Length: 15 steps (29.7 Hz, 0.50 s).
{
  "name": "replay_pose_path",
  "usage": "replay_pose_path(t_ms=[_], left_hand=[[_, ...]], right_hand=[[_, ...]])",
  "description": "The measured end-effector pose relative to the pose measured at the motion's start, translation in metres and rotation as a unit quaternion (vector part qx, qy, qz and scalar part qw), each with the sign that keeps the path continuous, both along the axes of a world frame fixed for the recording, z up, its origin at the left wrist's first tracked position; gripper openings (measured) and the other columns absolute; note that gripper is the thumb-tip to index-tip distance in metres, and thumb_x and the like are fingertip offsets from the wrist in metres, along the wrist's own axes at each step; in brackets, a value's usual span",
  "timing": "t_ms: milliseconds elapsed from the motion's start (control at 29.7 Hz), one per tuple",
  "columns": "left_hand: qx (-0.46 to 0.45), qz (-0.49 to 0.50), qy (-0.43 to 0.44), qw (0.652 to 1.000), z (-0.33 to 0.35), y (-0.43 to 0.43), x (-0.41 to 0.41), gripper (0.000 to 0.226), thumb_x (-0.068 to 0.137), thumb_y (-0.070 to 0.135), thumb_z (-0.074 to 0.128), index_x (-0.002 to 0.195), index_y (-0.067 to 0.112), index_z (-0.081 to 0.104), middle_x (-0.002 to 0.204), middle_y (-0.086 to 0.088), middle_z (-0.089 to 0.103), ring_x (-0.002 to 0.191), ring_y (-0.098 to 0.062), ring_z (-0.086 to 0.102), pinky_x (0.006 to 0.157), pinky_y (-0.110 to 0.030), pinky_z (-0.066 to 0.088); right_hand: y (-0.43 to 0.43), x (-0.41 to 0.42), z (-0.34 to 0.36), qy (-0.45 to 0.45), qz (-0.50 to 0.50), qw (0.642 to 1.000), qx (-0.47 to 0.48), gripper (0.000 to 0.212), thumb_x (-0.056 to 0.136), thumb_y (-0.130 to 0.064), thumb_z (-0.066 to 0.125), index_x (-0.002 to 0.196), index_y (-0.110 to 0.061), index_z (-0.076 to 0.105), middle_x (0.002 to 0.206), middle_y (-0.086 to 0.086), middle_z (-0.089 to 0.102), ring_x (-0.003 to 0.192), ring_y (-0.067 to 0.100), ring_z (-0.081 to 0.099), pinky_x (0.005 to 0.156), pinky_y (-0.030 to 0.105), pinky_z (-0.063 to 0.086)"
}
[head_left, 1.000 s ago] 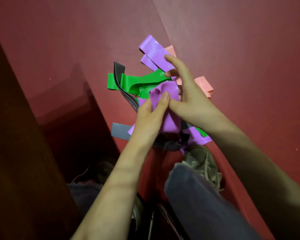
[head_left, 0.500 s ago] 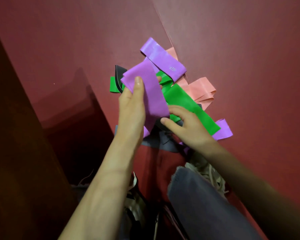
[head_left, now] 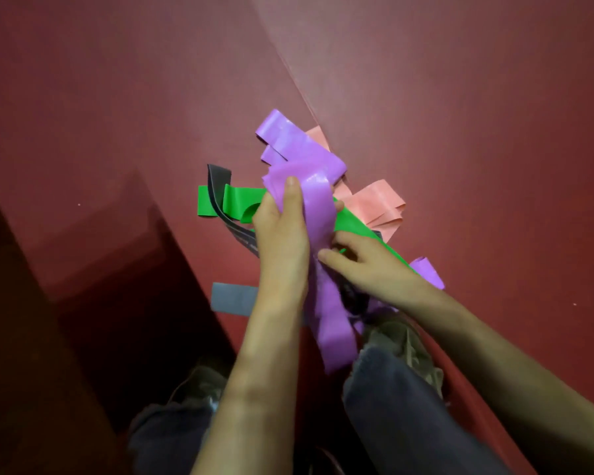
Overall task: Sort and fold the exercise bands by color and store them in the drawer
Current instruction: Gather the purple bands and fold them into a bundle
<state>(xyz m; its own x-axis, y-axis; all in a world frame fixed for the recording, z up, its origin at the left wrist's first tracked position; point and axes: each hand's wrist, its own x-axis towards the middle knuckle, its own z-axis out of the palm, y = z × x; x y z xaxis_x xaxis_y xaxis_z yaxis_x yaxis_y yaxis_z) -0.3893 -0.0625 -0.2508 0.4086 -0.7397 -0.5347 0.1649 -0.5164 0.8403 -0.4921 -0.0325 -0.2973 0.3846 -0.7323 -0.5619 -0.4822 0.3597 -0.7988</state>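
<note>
- On the matte red surface (head_left: 460,132) before us lies a tangled heap of exercise bands, all flat, wide loops of glossy rubber.
- Our left hand (head_left: 282,241) grips a purple band (head_left: 318,214) held up over the heap. The thumb presses flat on its shiny top fold and the other fingers curl behind it. The band's tail hangs limp and creased toward our knees.
- Our right hand (head_left: 367,265) sits low on the heap, fingers loosely bent, tips against the lower part of that purple band. We cannot tell whether they pinch it or anything beneath.
- Beyond the held one, a second purple band (head_left: 288,142) lies folded on top of the heap. A third purple end (head_left: 426,272) curls out beside the right wrist.
- A green band (head_left: 240,204) pokes out to the left, crossed by a black band (head_left: 220,173) standing on edge. Another green strip (head_left: 357,224) runs under the right hand.
- Pink bands (head_left: 378,204) lie crumpled at the far right, and a matte grey band (head_left: 230,298) lies flat near the surface's edge.
- Below are our jeans (head_left: 391,406) and a laced shoe (head_left: 402,341). To the left stands a glossy dark red panel (head_left: 117,269).
</note>
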Motion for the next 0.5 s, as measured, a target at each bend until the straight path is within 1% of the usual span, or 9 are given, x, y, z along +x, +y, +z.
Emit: replay_pose_path(t_ms=[34,67,101,168,235,336,370,437,504], left_hand=[[0.000,-0.012,0.004,1.000,-0.006,0.001,-0.005,0.022,0.095,0.012,0.040,0.082,0.016,0.057,0.067,0.005,0.059,0.051,0.005,0.055,0.056,-0.013,0.047],[0.005,-0.015,0.002,1.000,-0.010,0.005,-0.007,0.019,0.095,0.012,0.040,0.086,0.014,0.057,0.068,0.005,0.058,0.050,0.006,0.054,0.055,-0.012,0.046],[0.017,-0.006,0.003,1.000,-0.015,0.008,-0.006,0.017,0.095,0.012,0.040,0.090,0.012,0.057,0.070,0.005,0.058,0.051,0.005,0.055,0.056,-0.014,0.046],[0.044,0.015,0.034,0.998,-0.022,0.014,-0.005,0.016,0.095,0.016,0.043,0.095,0.011,0.058,0.074,-0.002,0.063,0.055,-0.006,0.062,0.057,-0.023,0.053],[0.058,0.031,0.057,0.996,-0.029,0.019,-0.002,0.017,0.094,0.022,0.046,0.091,0.013,0.059,0.073,-0.006,0.069,0.058,-0.017,0.067,0.061,-0.032,0.058],[0.073,0.063,0.076,0.992,-0.034,0.021,0.003,0.021,0.096,0.019,0.040,0.089,0.012,0.058,0.057,0.004,0.069,0.048,-0.013,0.064,0.051,-0.026,0.054],[0.071,0.069,0.084,0.992,-0.033,0.020,0.003,0.020,0.096,0.019,0.039,0.094,0.009,0.057,0.059,0.002,0.069,0.048,-0.012,0.064,0.051,-0.026,0.054],[0.069,0.072,0.081,0.992,-0.032,0.018,0.003,0.021,0.094,0.022,0.043,0.100,0.008,0.058,0.078,-0.010,0.071,0.058,-0.018,0.068,0.061,-0.032,0.057],[0.064,0.077,0.075,0.992,-0.030,0.017,0.002,0.016,0.094,0.021,0.044,0.096,0.014,0.058,0.089,-0.016,0.067,0.062,-0.020,0.069,0.067,-0.035,0.057]], right_hand=[[-0.009,-0.008,-0.003,0.066,0.034,0.997,-0.034,0.008,0.082,-0.014,0.059,0.090,-0.012,0.058,0.079,0.000,0.055,0.073,0.015,0.049,0.070,0.033,0.042],[-0.018,-0.010,-0.005,0.113,0.045,0.990,-0.069,0.022,0.079,-0.009,0.059,0.101,-0.012,0.059,0.091,0.000,0.057,0.081,0.016,0.051,0.075,0.032,0.042],[-0.029,-0.012,-0.006,0.126,0.020,0.987,-0.101,0.028,0.076,-0.005,0.057,0.103,-0.010,0.059,0.096,0.001,0.057,0.085,0.017,0.051,0.078,0.032,0.042],[-0.054,-0.010,-0.011,0.113,-0.092,0.980,-0.134,0.027,0.074,0.005,0.052,0.097,-0.005,0.061,0.100,0.008,0.059,0.084,0.019,0.052,0.077,0.026,0.043],[-0.082,-0.002,-0.025,0.124,-0.149,0.972,-0.135,0.032,0.076,0.006,0.048,0.105,0.000,0.060,0.112,0.016,0.058,0.094,0.027,0.055,0.083,0.022,0.041],[-0.112,0.014,-0.052,0.154,-0.145,0.975,-0.072,0.047,0.083,-0.005,0.053,0.128,0.000,0.044,0.132,0.020,0.047,0.120,0.031,0.048,0.103,0.034,0.035],[-0.116,0.018,-0.061,0.155,-0.151,0.975,-0.043,0.052,0.083,-0.009,0.056,0.132,0.000,0.040,0.135,0.020,0.046,0.124,0.031,0.046,0.105,0.037,0.033],[-0.114,0.023,-0.076,0.164,-0.176,0.970,0.011,0.054,0.082,-0.016,0.060,0.130,-0.001,0.041,0.131,0.020,0.050,0.122,0.032,0.047,0.102,0.037,0.037],[-0.104,0.027,-0.083,0.154,-0.215,0.964,0.018,0.037,0.079,-0.019,0.063,0.112,-0.006,0.053,0.113,0.019,0.060,0.107,0.031,0.055,0.093,0.038,0.043]])
